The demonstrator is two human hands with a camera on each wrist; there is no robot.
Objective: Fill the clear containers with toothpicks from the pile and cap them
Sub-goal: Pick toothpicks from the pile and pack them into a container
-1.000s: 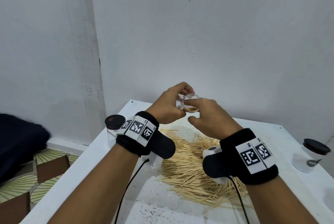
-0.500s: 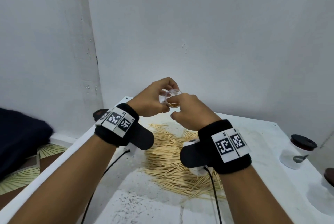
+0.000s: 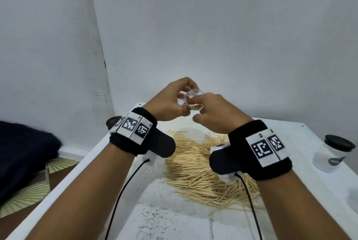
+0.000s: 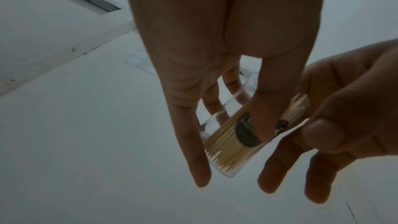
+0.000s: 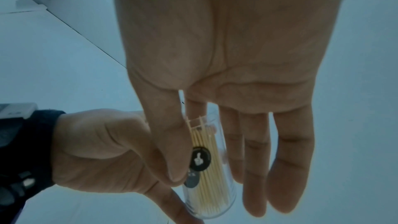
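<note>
Hands up off the bench [image 3: 290,131], both of them working one small clear plastic toothpick container [image 3: 190,100] right above the loose pile of pale wooden toothpicks [image 3: 195,162]. Compared with a second ago, the pair has drifted a little to the left and the view has tipped downward, so more of the pile shows beneath the wrists; the hold itself has not changed.

The left hand [image 3: 170,104] is curled round the container, thumb and fingers clamped on its wall. From the left wrist view you can see the tube [image 4: 232,135] lying tilted, with a bundle of toothpicks inside it and a dark round sticker on its side. The right hand [image 3: 213,115] pinches at the container's mouth with thumb and forefinger, the other three fingers hanging fairly straight below; the right wrist view shows toothpick ends [image 5: 194,122] poking up at that pinch, above the bundle already in the container [image 5: 210,176].

My read: this is the loading step, not finished, with sticks being seated down into the mouth. No cap is on this one, and I can't see one in either hand.

Right of the pile stands a clear jar with a dark lid [image 3: 335,152], well apart from the action. Left of the pile, behind the left wrist, another dark lid [image 3: 112,122] peeks out.
</note>
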